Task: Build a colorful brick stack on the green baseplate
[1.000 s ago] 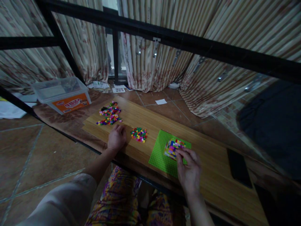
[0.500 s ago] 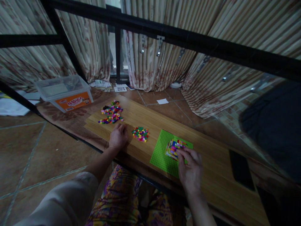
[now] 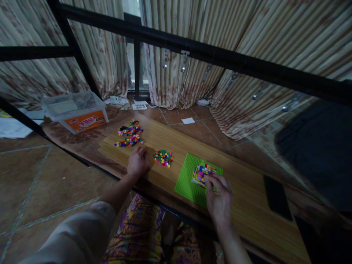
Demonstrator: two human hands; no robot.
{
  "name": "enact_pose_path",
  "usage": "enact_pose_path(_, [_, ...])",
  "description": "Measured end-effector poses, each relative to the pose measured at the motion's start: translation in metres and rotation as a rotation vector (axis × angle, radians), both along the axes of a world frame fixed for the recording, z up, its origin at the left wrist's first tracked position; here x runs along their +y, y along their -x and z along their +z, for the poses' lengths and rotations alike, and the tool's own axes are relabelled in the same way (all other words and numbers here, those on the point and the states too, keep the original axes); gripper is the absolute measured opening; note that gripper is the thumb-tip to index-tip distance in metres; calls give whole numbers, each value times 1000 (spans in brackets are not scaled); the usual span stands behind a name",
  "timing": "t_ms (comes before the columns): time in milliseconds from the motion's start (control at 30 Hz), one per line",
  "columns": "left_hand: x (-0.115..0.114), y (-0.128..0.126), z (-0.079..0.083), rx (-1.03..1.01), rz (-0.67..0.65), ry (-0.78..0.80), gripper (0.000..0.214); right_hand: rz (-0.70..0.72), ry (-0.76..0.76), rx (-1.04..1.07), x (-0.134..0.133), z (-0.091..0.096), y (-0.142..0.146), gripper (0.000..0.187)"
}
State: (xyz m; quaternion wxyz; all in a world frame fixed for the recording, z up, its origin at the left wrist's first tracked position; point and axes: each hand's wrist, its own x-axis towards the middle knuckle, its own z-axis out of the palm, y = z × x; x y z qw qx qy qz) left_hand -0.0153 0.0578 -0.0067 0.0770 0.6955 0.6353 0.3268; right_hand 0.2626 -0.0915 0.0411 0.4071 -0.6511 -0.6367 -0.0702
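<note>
A green studded baseplate (image 3: pixel 183 183) lies on the wooden board, bearing a low stepped stack of multicoloured building bricks (image 3: pixel 198 175). My right hand (image 3: pixel 220 192) is over the stack's near right side, thumb and fingertips pinched together at its top. Whatever is between those fingertips is too small and hidden to make out. My left hand (image 3: pixel 138 161) rests on the board's near edge with its fingers curled closed; its inside is hidden. It lies between a small pile of loose bricks (image 3: pixel 163 158) on its right and a larger pile of bricks (image 3: pixel 129 135) beyond it.
The long wooden board (image 3: pixel 242 190) carries a black phone-like slab (image 3: pixel 277 197) at its right. A clear plastic box (image 3: pixel 78 112) with an orange label stands at the far left. A black metal rail (image 3: pixel 170 41) crosses in front of striped curtains (image 3: pixel 192 22).
The view has shifted slightly. My right hand stays pinched at the brick stack, and my left hand keeps its curled pose on the board.
</note>
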Motion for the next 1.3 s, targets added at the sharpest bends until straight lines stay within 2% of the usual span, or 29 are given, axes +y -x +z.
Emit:
enact_pose_path(133, [1,0,-2,-12,-6,-15,20,-27,-68,68,-9,-2,3,19])
enact_pose_path(233, [2,1,-4,-9,-16,-18,20,-41,-110,132,-21,-2,18,19])
enact_pose_path(300, [2,1,-5,-7,-18,-14,20,5,-63,174,-30,-4,34,17])
enact_pose_path(400, [1,1,-3,-9,-26,2,20,138,87,236,-39,-12,62,18])
enact_pose_path(500, [-1,0,1,-25,-30,20,20,217,191,272,-36,-23,85,20])
enact_pose_path(633, [-3,-2,3,-26,-21,49,18,189,234,303,-13,-32,98,22])
enact_pose_path(900, [-4,-3,3,-23,-22,61,19,97,262,274,49,-36,96,27])
enact_pose_path(1133, [-5,-3,4,-16,-12,80,19,117,259,222,84,-30,98,26])
enact_pose_path(1300, [-6,-3,3,-26,-14,86,20,137,315,131,105,-29,100,27])
